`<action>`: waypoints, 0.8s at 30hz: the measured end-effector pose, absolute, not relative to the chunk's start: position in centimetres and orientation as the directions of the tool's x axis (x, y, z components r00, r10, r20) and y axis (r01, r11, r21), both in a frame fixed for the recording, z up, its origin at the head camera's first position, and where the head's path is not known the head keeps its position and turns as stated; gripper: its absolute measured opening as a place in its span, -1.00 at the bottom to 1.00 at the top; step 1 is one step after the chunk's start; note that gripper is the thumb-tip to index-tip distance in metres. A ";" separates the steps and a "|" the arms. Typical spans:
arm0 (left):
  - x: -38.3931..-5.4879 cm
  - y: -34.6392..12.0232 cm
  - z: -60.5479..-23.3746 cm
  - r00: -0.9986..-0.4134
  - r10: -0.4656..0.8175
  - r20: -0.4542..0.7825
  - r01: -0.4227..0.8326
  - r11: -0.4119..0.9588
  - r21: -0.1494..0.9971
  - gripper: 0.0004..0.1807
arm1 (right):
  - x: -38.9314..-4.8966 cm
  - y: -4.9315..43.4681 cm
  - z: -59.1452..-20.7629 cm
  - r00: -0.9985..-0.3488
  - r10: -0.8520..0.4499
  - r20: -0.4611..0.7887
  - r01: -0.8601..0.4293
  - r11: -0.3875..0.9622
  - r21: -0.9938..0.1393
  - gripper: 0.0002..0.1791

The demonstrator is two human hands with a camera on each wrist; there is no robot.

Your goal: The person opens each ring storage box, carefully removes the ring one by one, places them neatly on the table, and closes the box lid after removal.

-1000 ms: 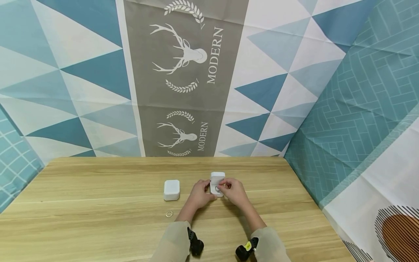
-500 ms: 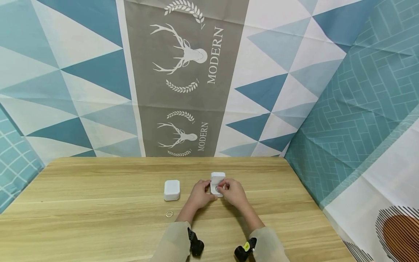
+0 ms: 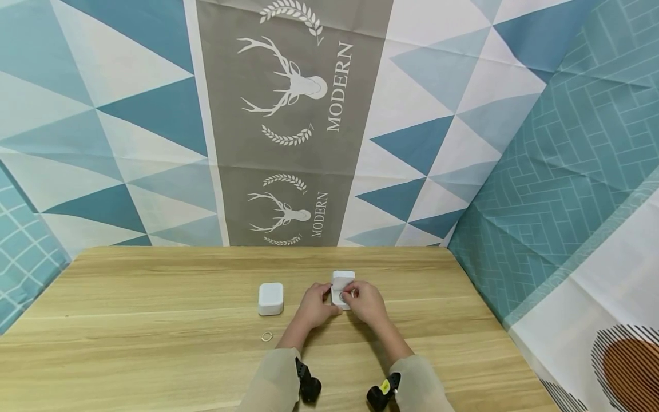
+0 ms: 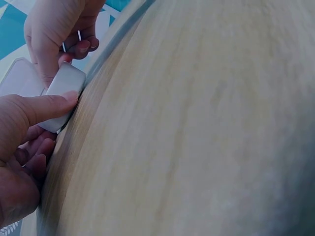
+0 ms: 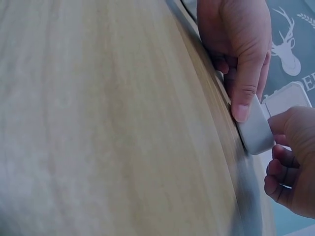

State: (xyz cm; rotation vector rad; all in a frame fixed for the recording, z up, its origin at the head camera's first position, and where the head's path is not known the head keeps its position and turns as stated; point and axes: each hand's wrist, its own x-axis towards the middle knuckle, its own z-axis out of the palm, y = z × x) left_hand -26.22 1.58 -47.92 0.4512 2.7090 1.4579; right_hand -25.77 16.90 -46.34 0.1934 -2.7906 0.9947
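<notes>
A small white ring box [image 3: 342, 279] stands on the table with its lid raised. My left hand [image 3: 313, 306] grips its left side, the thumb pressed on the front face, as the left wrist view shows. Fingers of my right hand [image 3: 368, 301] reach in from the right, thumb and index finger pinching a small silver-coloured ring [image 3: 342, 297] at the cushion inside. In the right wrist view, the base of the box [image 5: 257, 132] and its upright lid [image 5: 286, 101] show from the front, while the ring is hidden there behind the base and fingers.
A second white box [image 3: 270, 297], lid down, stands left of the hands. Nearer the front lies another ring [image 3: 262, 337] on the wooden table [image 3: 154, 343]. Patterned cloth [image 3: 278, 200] hangs behind the table's far edge.
The right wrist and forearm have shifted slightly left. Both hands stay at the ring box, and the box and the objects on the table keep their places.
</notes>
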 end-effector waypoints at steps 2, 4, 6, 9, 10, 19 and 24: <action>-26.2 1.6 -47.9 -0.956 0.271 0.110 0.242 0.520 0.819 -0.25 | -25.8 16.9 -46.3 -0.978 -0.063 0.200 -0.175 0.772 -0.611 -0.90; -26.2 1.6 -47.9 -0.956 0.272 0.109 0.242 0.523 0.817 -0.25 | -25.8 16.8 -46.3 -0.979 -0.061 0.195 -0.170 0.771 -0.614 -0.90; -26.2 1.6 -48.0 -0.957 0.271 0.107 0.241 0.525 0.817 -0.24 | -25.7 16.8 -46.3 -0.980 -0.060 0.191 -0.167 0.769 -0.618 -0.90; -26.2 1.5 -48.0 -0.956 0.271 0.110 0.243 0.525 0.816 -0.25 | -25.8 16.8 -46.2 -0.982 -0.056 0.183 -0.161 0.760 -0.630 -0.89; -26.2 1.5 -47.9 -0.956 0.271 0.111 0.243 0.524 0.816 -0.25 | -25.8 16.8 -46.2 -0.982 -0.055 0.179 -0.158 0.757 -0.634 -0.89; -26.0 1.6 -47.7 -0.958 0.270 0.101 0.232 0.515 0.825 -0.25 | -25.8 16.8 -45.9 -0.985 -0.055 0.165 -0.152 0.731 -0.666 -0.87; -26.1 1.5 -47.7 -0.958 0.270 0.101 0.232 0.513 0.826 -0.25 | -25.8 16.9 -45.8 -0.981 -0.063 0.185 -0.170 0.743 -0.648 -0.86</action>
